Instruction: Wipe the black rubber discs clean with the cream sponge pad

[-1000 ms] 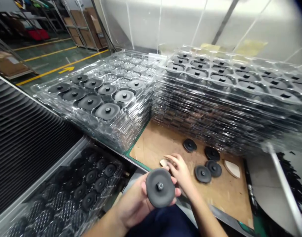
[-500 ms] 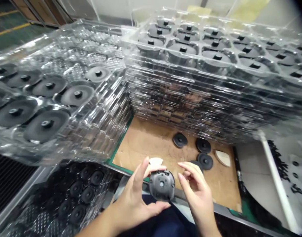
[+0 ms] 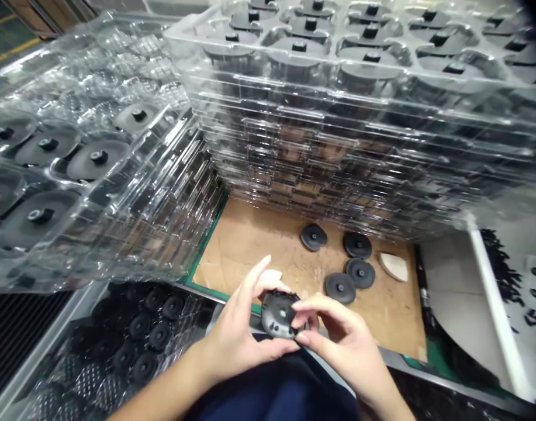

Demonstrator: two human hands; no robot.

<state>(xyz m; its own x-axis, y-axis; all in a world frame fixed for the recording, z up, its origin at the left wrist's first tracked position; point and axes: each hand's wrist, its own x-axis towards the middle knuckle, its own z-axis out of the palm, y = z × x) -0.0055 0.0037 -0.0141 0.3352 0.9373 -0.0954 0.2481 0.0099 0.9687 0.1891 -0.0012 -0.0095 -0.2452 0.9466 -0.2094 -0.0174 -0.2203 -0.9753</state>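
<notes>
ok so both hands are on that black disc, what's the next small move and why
Probably rotate the black disc a little between the fingers. The left hand pinches its rim, the right hand grips the opposite edge, and its ribbed, hollow face points up at the camera, so a small turn would bring the rest of the rim into view.

I can read no text, label, brand or number anywhere; the black disc (image 3: 280, 314), the clear trays (image 3: 338, 146) and the cardboard sheet (image 3: 250, 234) show me no legible marking.
</notes>
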